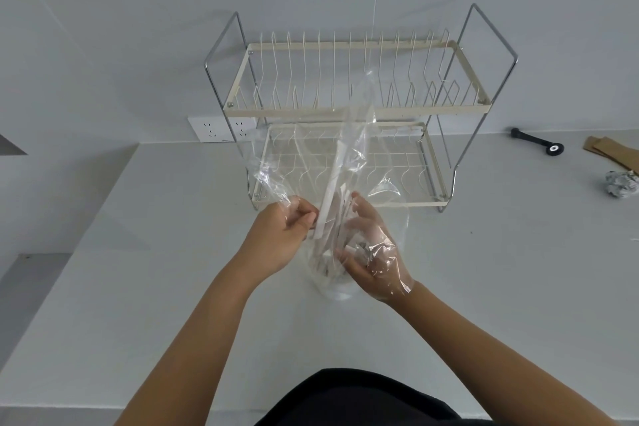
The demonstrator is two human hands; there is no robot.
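Observation:
A clear plastic bag (352, 135) stands crumpled on the white counter in front of a two-tier cream dish rack (345, 107). Inside the bag lie several cream flat strips (330, 197) and some small metal parts near the bottom. My left hand (280, 239) pinches the bag's left edge beside the strips. My right hand (370, 259) is inside the bag, seen through the plastic, with its fingers curled round the lower ends of the strips and small parts.
The white counter (138, 287) runs to a wall with a double socket (221, 128) left of the rack. At the far right lie a black handled tool (537, 141), brown cardboard pieces (612, 149) and a crumpled foil ball (620, 183).

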